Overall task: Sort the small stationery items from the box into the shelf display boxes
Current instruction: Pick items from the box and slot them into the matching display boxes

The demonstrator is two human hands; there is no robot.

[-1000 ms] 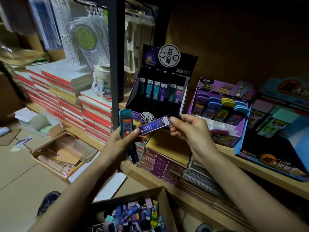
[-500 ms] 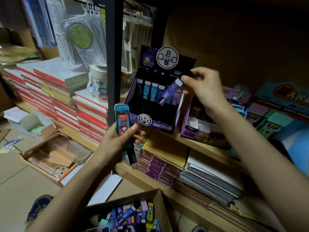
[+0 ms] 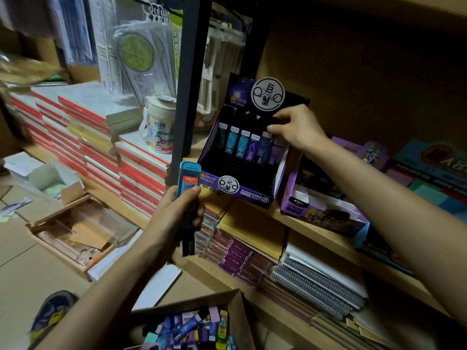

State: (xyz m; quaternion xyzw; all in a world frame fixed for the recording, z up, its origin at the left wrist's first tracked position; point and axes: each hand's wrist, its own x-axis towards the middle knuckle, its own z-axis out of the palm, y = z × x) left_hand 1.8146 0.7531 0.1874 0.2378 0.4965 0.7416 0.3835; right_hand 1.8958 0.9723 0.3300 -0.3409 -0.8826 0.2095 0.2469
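Note:
A black-and-purple display box [image 3: 249,194] stands on the wooden shelf, with a row of upright lead cases in teal and purple. My right hand [image 3: 297,131] reaches into it from the right and pinches the top of a purple lead case [image 3: 263,147] standing in that row. My left hand [image 3: 174,215] is lower, in front of the shelf post. It grips a teal lead case with an orange label [image 3: 189,179] together with some dark cases [image 3: 188,239] that stick out below the fist. At the bottom, a cardboard box [image 3: 238,309] holds several mixed small items [image 3: 188,328].
A black shelf post [image 3: 190,72] rises just left of the display box. A purple eraser display [image 3: 326,213] and a blue display [image 3: 429,170] stand to the right. Red-edged notebook stacks [image 3: 101,137] and a white cup [image 3: 161,127] are at left, spiral notebooks [image 3: 318,284] below, an open tray [image 3: 75,231] on the floor.
My right hand carried the purple lead case from my left hand up to the display box and stood it in the row. My left hand kept its grip on the teal case.

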